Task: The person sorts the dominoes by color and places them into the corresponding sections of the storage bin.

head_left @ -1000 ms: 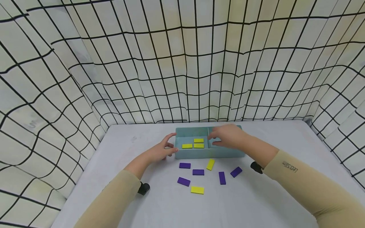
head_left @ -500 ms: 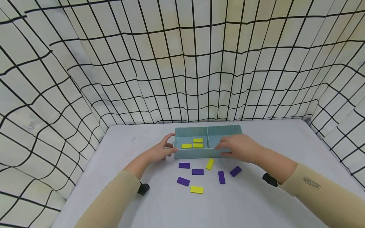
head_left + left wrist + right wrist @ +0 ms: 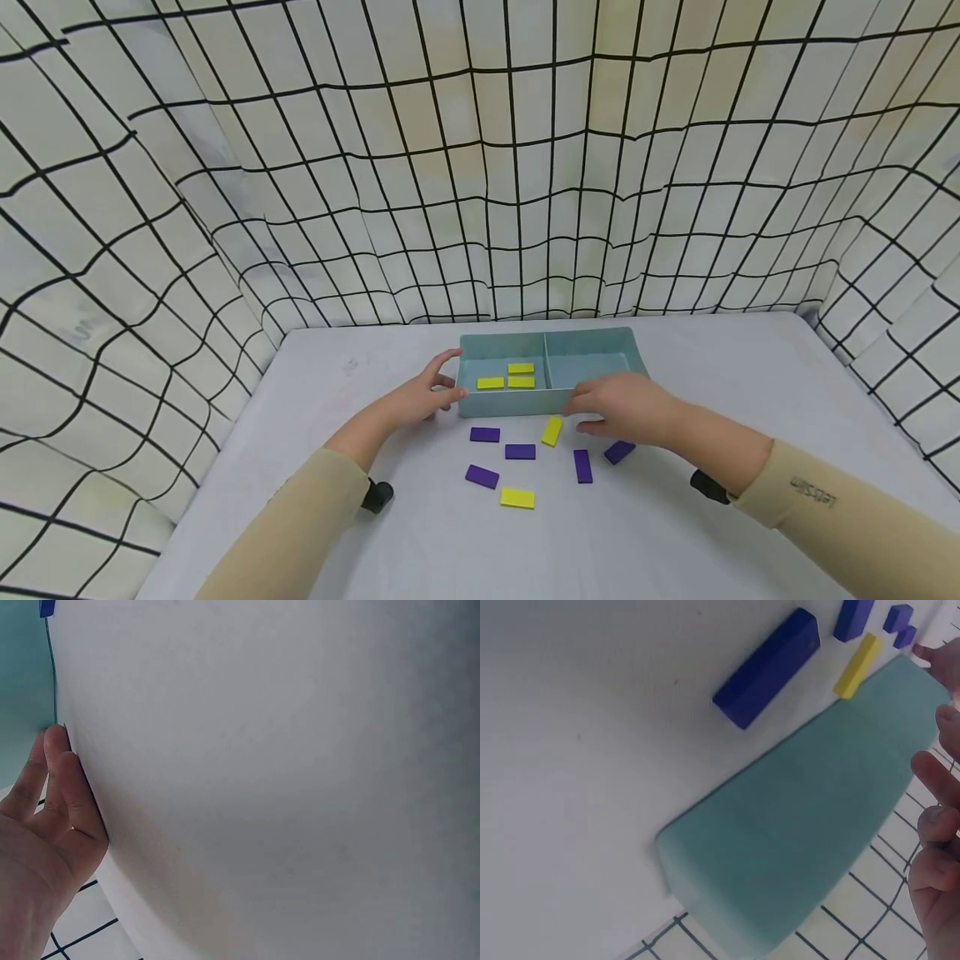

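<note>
A teal two-compartment box point(image 3: 495, 404) stands toward the back of the table. Three flat yellow blocks point(image 3: 521, 382) lie in its left compartment. My left hand point(image 3: 416, 398) is at the box's left end, thumb and forefinger spread toward its front and back corners; the left wrist view shows fingertips against the wall. Over the right part of the front wall hovers my right hand point(image 3: 630, 407), fingers loosely bent and holding nothing. Just left of its fingertips, a yellow block point(image 3: 552, 431) lies on the table. A purple block point(image 3: 618, 452) sits below that hand, partly covered by it.
Several more purple blocks point(image 3: 520, 452) are scattered in front of the box, and another yellow block point(image 3: 517, 498) lies nearest me. White cloth covers the table point(image 3: 420, 533). Black netting point(image 3: 517, 200) over white sheeting rises behind and at both sides.
My right hand has come out of the right compartment, back over the front wall toward the loose blocks. My left hand has stayed at the box's left end.
</note>
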`<state>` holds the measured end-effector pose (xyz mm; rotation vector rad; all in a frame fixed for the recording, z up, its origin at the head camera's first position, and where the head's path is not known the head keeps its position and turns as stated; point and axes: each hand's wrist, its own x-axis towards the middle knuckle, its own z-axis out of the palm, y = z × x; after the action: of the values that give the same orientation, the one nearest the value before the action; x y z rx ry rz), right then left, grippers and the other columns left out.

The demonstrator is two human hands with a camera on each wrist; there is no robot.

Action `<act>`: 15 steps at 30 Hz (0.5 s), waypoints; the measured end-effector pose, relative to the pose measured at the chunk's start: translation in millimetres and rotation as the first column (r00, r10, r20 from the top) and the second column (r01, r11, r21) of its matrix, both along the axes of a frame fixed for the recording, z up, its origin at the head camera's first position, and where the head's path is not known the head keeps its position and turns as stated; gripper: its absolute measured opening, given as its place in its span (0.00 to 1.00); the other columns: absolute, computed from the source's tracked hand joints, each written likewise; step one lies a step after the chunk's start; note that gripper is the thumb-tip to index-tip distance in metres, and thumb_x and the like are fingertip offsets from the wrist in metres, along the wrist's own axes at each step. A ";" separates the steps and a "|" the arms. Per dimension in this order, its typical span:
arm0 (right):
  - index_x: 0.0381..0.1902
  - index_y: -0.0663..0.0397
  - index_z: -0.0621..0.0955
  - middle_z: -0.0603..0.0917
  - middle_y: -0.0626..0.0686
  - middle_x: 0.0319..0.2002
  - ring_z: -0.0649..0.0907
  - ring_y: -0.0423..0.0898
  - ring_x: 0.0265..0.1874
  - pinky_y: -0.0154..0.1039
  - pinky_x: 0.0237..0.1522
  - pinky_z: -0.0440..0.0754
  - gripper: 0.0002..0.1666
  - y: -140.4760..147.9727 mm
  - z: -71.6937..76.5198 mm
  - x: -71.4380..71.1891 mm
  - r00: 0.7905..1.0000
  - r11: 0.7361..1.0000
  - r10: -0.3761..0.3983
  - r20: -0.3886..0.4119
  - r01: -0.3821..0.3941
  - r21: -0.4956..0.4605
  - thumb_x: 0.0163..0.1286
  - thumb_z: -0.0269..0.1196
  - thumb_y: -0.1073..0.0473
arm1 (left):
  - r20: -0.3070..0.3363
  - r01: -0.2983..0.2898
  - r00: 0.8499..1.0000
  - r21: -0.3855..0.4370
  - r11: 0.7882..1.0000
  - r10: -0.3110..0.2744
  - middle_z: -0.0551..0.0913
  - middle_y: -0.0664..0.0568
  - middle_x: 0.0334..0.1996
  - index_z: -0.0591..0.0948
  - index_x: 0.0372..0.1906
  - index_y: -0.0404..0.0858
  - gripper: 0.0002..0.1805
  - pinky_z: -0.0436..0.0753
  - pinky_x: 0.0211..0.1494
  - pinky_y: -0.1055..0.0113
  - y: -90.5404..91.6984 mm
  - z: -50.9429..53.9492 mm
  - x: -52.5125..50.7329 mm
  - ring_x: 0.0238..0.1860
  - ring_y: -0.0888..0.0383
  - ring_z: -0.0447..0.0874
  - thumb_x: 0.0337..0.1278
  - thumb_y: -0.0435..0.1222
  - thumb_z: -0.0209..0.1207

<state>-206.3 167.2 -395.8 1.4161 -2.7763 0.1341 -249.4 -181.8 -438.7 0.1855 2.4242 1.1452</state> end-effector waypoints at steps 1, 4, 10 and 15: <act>0.49 0.42 0.87 0.86 0.42 0.42 0.85 0.40 0.41 0.37 0.42 0.83 0.16 -1.9 -2.2 -0.4 1.000 1.000 0.003 0.002 -0.003 0.009 0.62 0.72 0.53 | 0.001 -0.002 1.000 -0.001 1.000 0.002 0.70 0.43 0.66 0.46 0.76 0.68 0.41 0.79 0.49 0.57 -0.1 -0.2 0.0 0.51 0.50 0.80 0.68 0.51 0.57; 0.50 0.40 0.86 0.86 0.42 0.43 0.84 0.40 0.42 0.36 0.42 0.82 0.17 -7.3 -8.0 -1.8 1.000 0.999 0.009 0.020 -0.009 0.034 0.62 0.72 0.53 | 0.002 -0.004 1.000 -0.004 1.000 0.004 0.71 0.44 0.66 0.46 0.76 0.69 0.41 0.79 0.49 0.57 0.0 -0.3 0.3 0.51 0.50 0.80 0.68 0.51 0.58; 0.51 0.37 0.86 0.86 0.41 0.43 0.83 0.38 0.40 0.33 0.39 0.81 0.17 -17.3 -14.9 -3.0 0.999 0.996 0.010 0.038 -0.013 0.086 0.63 0.71 0.52 | 0.001 0.011 1.000 0.005 1.000 -0.011 0.70 0.42 0.67 0.45 0.77 0.67 0.41 0.79 0.49 0.57 0.4 0.3 0.1 0.51 0.50 0.79 0.69 0.51 0.57; 0.51 0.37 0.86 0.85 0.41 0.45 0.83 0.39 0.41 0.35 0.39 0.81 0.17 -25.0 -19.1 -4.4 0.999 0.995 0.010 0.053 -0.015 0.102 0.64 0.71 0.53 | 0.001 0.010 1.000 0.006 1.000 -0.010 0.70 0.42 0.67 0.45 0.77 0.67 0.41 0.79 0.48 0.57 0.8 1.9 1.2 0.51 0.50 0.79 0.69 0.50 0.57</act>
<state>-210.7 142.2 -414.9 1.4734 -2.8549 0.0292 -248.2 -181.0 -436.8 0.1983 2.4171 1.1475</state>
